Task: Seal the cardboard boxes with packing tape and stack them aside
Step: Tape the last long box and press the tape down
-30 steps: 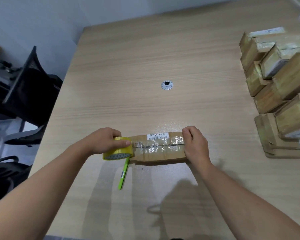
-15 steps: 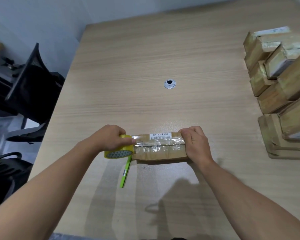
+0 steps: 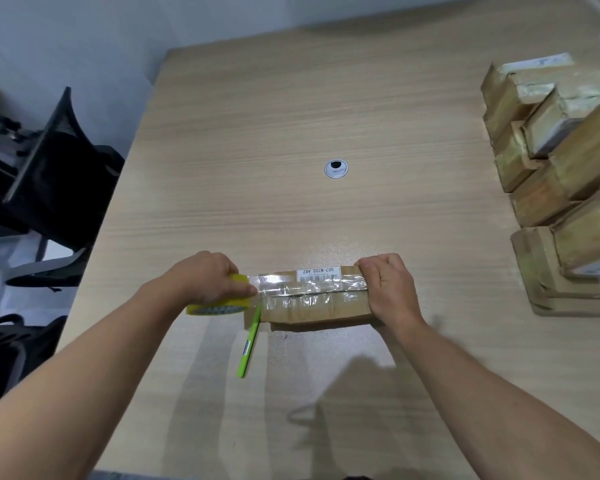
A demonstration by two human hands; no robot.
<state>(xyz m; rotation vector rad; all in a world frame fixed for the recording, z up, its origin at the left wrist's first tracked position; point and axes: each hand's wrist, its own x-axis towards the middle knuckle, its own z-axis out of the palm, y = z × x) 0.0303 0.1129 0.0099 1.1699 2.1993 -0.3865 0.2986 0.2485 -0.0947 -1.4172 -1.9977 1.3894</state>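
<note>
A flat cardboard box (image 3: 312, 308) with a white barcode label lies near the front of the wooden table (image 3: 291, 116). A shiny strip of clear tape runs along its top from right to left. My left hand (image 3: 205, 278) grips the yellow tape roll (image 3: 219, 304) just off the box's left end, with the tape stretched from roll to box. My right hand (image 3: 388, 285) curls over the box's right end and holds it down. A green pen-like cutter (image 3: 248, 344) lies on the table below the roll.
Several taped cardboard boxes (image 3: 561, 174) are stacked at the table's right edge. A round metal cable grommet (image 3: 336, 168) sits mid-table. Black office chairs (image 3: 56, 174) stand off the left edge.
My left hand has pulled the tape roll a little further left, past the box's left end, lengthening the strip. My right hand has stayed on the right end.
</note>
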